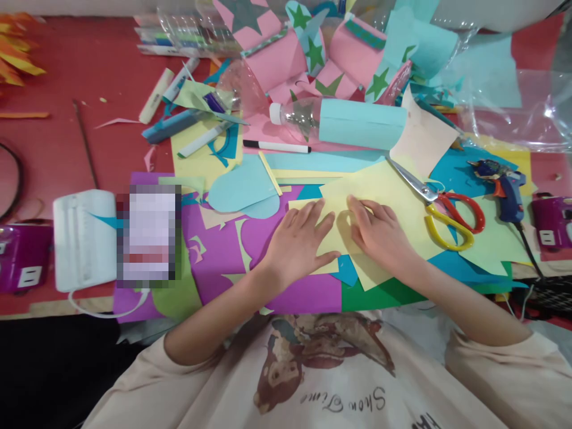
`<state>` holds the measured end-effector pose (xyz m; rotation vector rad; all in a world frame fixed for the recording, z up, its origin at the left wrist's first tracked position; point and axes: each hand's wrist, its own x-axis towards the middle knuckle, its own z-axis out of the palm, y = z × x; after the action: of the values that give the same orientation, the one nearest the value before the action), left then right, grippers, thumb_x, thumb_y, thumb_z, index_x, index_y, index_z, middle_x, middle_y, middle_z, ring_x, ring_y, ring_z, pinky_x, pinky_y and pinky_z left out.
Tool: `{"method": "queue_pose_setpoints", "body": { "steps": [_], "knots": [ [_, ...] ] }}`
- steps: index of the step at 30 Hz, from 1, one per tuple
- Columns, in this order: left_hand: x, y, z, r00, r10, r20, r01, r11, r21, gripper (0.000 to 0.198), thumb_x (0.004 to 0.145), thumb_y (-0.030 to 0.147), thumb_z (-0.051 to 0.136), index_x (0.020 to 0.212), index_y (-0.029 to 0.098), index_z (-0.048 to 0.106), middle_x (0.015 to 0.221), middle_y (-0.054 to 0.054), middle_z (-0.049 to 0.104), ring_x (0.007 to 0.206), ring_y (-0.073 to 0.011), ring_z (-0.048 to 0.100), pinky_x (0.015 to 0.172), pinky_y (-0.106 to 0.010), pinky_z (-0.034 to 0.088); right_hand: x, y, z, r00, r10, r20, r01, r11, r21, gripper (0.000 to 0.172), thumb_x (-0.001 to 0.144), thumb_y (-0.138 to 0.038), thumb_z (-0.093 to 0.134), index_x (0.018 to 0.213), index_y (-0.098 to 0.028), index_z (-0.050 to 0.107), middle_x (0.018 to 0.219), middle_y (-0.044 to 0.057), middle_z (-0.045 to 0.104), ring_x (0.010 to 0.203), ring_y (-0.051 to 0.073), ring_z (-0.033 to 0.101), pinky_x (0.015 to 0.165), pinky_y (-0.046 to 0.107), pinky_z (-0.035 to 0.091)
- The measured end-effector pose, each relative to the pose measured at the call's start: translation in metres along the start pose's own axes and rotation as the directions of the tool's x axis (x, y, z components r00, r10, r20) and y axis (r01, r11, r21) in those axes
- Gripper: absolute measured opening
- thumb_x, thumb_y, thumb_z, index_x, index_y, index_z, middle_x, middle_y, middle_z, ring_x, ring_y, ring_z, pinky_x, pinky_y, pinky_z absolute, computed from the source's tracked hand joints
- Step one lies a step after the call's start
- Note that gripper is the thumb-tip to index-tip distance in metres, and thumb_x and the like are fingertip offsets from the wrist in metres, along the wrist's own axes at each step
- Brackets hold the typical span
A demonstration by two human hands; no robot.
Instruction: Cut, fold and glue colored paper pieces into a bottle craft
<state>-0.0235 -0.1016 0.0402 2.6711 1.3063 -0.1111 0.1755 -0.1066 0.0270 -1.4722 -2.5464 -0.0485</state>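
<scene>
**Both hands pressing flat on yellow paper**

The left hand is lying palm down on the near left part of the yellow paper sheet, fingers stretched out and slightly spread, gripping nothing. The right hand is resting just beside it on the same sheet, fingers extended and pointing left towards the left hand's fingertips, likewise pressing rather than grasping. The fingertips of the two hands are nearly meeting; whether they are touching cannot be told.

The yellow sheet is lying near the middle of the table, overlapping a purple paper sheet on its left and a green paper sheet at its near edge.

Scissors with red and yellow handles are lying on the yellow sheet just right of the right hand. A blue glue gun is sitting further right. On the far side, a plastic bottle wrapped in light blue paper is lying on its side, with a black marker just near of it. A light blue heart cutout is lying left and far of the left hand.
</scene>
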Motion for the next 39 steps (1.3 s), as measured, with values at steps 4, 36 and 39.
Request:
{"method": "queue_pose_setpoints", "body": {
  "steps": [4, 36, 39],
  "knots": [
    [-0.007, -0.007, -0.002, 0.997, -0.073, 0.037, 0.072, 0.997, 0.022, 0.067, 0.09, 0.058, 0.047, 0.144, 0.018, 0.043, 0.154, -0.017, 0.036, 0.14, -0.035, 0.036, 0.11, -0.05, 0.035, -0.012, 0.015, -0.003, 0.996, 0.087, 0.032, -0.087, 0.996, 0.008, 0.047, 0.092, -0.015, 0.042, 0.137, -0.003, 0.041, 0.11, 0.014, 0.072, 0.115, 0.027, 0.054, 0.088, 0.039, 0.042],
    [0.038, -0.015, -0.022, 0.988, 0.154, -0.015, -0.155, 0.987, -0.052, 0.037, 0.094, 0.033, 0.05, 0.125, 0.013, 0.054, 0.117, -0.012, 0.063, 0.108, -0.0276, 0.06, 0.089, -0.039, 0.047, -0.03, 0.033, 0.007, 0.973, 0.107, -0.203, -0.077, 0.986, 0.147, 0.02, 0.093, -0.017, 0.048, 0.108, -0.019, 0.062, 0.107, 0.007, 0.073, 0.103, 0.02, 0.061, 0.091, 0.037, 0.044],
    [0.043, -0.017, -0.013, 0.979, 0.195, -0.055, -0.199, 0.977, -0.074, 0.035, 0.092, 0.037, 0.053, 0.117, 0.014, 0.057, 0.11, -0.011, 0.063, 0.099, -0.0259, 0.06, 0.08, -0.036, 0.047, -0.03, 0.033, 0.006, 0.976, 0.083, -0.202, -0.053, 0.987, 0.149, 0.017, 0.093, -0.02, 0.052, 0.101, -0.02, 0.066, 0.104, 0.006, 0.073, 0.099, 0.02, 0.062, 0.089, 0.037, 0.045]
  ]
}}
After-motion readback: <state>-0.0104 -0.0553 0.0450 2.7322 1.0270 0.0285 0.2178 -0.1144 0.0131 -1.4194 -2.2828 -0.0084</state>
